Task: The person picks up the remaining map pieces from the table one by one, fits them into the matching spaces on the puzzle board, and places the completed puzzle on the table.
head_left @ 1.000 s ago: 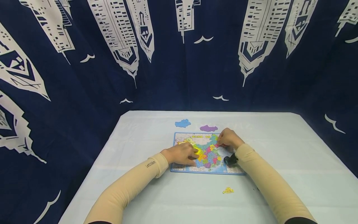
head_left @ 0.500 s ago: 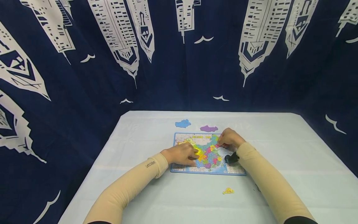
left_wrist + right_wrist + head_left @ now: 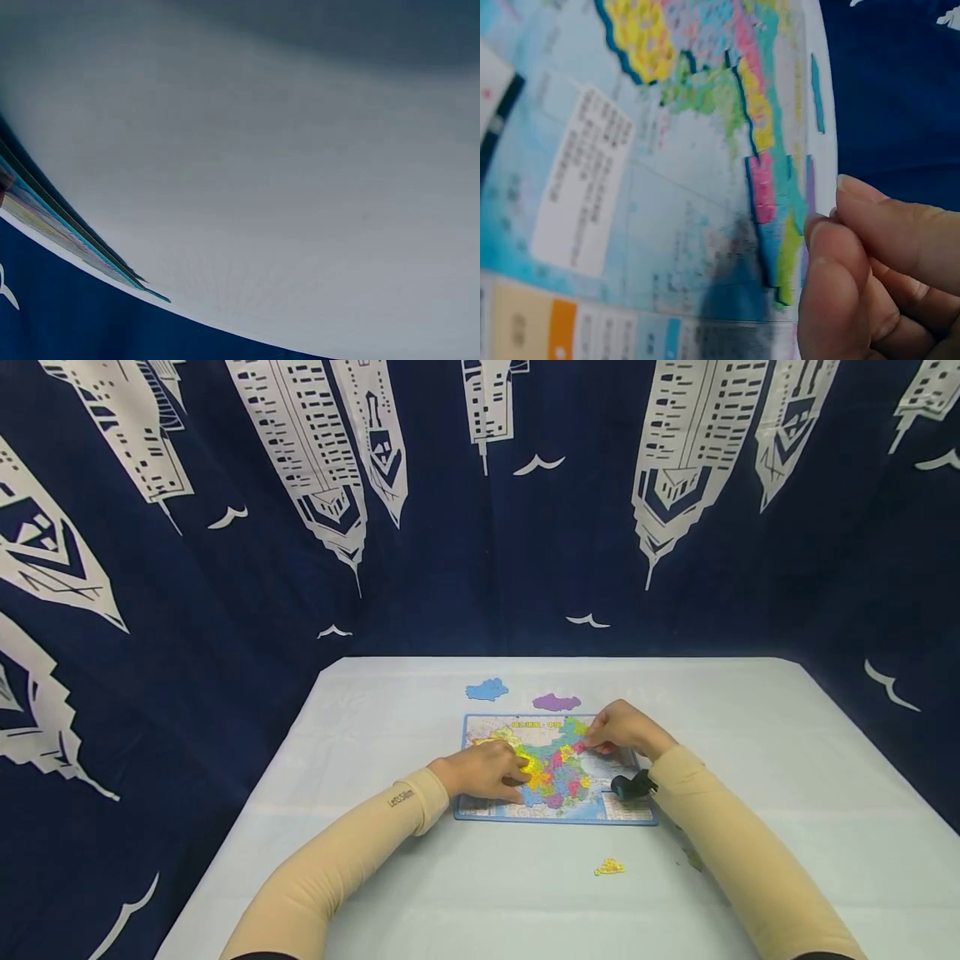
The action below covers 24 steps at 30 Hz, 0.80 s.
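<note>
A map jigsaw puzzle [image 3: 555, 817] with a blue frame and many-coloured pieces lies flat on the table. My left hand [image 3: 487, 770] rests on its left part, fingers spread over the yellow and orange pieces. At the upper right of the map is my right hand [image 3: 621, 727], its thumb and fingertips close together beside a pink piece [image 3: 763, 187]. Also in the right wrist view, the right hand's fingers [image 3: 832, 255] are bent near a lime-green piece [image 3: 787, 255]; whether they pinch anything is unclear. The left wrist view shows mainly tabletop and the puzzle's edge [image 3: 90, 244].
Behind the puzzle lie a blue piece [image 3: 487, 690] and a purple piece [image 3: 557, 702]. In front sits a yellow piece [image 3: 610, 867]. A dark greenish thing [image 3: 693, 859] is partly hidden by the right sleeve [image 3: 742, 843]. A black wrist camera [image 3: 633, 786] hangs over the puzzle's right side.
My right hand and forearm have shifted slightly to the right, uncovering more of the greenish thing. The left hand stays in place. The head view has moved a little.
</note>
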Motion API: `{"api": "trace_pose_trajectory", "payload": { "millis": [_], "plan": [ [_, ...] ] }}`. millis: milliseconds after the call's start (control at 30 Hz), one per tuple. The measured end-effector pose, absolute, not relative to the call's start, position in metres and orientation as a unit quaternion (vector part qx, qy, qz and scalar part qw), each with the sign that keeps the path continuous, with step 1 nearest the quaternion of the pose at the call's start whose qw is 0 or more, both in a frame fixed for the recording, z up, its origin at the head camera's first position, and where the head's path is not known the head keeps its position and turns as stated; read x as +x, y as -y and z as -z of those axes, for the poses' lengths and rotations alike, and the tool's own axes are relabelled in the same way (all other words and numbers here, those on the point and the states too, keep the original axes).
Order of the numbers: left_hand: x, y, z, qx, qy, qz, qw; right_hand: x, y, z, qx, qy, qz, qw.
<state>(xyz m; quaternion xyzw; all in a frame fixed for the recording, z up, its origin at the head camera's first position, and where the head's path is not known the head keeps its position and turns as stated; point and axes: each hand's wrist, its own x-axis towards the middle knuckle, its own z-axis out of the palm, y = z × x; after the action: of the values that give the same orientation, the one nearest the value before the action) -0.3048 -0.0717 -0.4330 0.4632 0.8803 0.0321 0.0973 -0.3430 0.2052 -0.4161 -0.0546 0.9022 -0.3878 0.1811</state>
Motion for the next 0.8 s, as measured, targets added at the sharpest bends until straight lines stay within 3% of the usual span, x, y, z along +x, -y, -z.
{"api": "trace_pose_trajectory", "payload": {
  "millis": [400,800],
  "plan": [
    [-0.306,0.070,0.435,0.461,-0.882,-0.039,0.092,-0.313,-0.230,0.396,-0.112,-0.887,0.405,0.192],
    [-0.305,0.072,0.432,0.459,-0.882,-0.045,0.095,-0.287,-0.266,0.396,-0.104,-0.891,0.381,0.222]
  ]
}}
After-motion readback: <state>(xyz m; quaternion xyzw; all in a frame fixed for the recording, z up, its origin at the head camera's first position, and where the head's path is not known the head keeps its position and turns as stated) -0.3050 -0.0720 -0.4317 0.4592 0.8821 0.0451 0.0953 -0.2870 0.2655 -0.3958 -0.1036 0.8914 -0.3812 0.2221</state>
